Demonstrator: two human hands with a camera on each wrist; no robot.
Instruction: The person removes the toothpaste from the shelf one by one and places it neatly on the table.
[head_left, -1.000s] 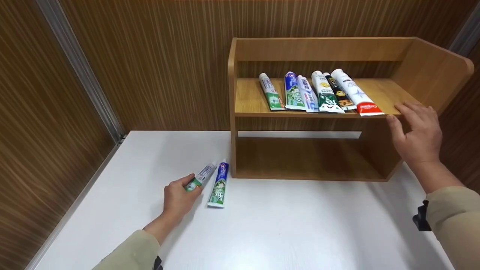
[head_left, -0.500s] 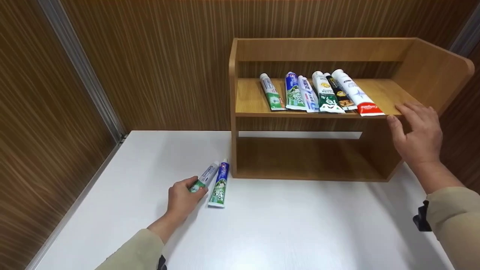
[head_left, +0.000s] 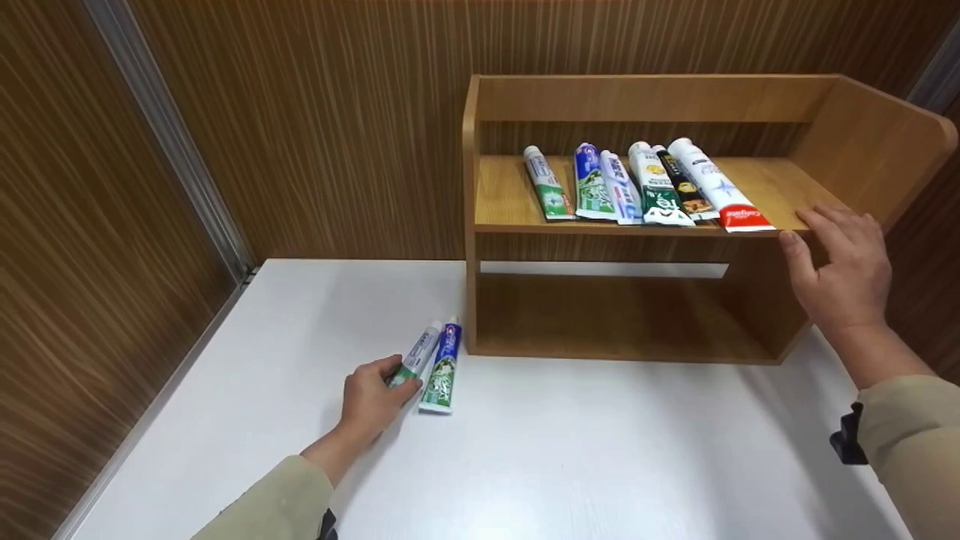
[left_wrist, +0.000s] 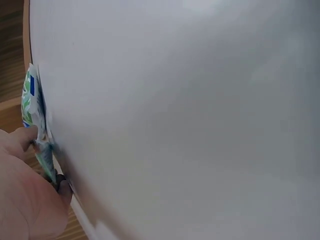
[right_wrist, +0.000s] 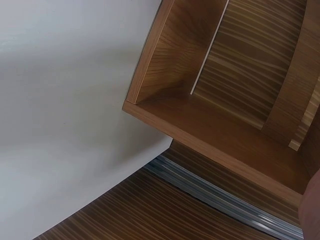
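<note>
In the head view my left hand pinches a white-and-green toothpaste tube between thumb and fingers at its green end. That tube lies slanted on the white table, its cap end close beside a blue-and-green toothpaste tube. In the left wrist view, the hand partly covers the tubes. My right hand rests on the right front edge of the upper board of a wooden shelf, fingers lying on top, thumb at the front edge. Only a sliver of that hand shows in the right wrist view.
On the upper board lie several toothpaste tubes side by side, from a white-and-green tube at the left to a white-and-red tube at the right. The shelf's left side panel stands just right of the two table tubes. Wood-grain walls enclose the table.
My left hand has moved slightly right with the white-and-green toothpaste tube, bringing it closer to the blue-and-green one. The right hand stays on the shelf edge.
</note>
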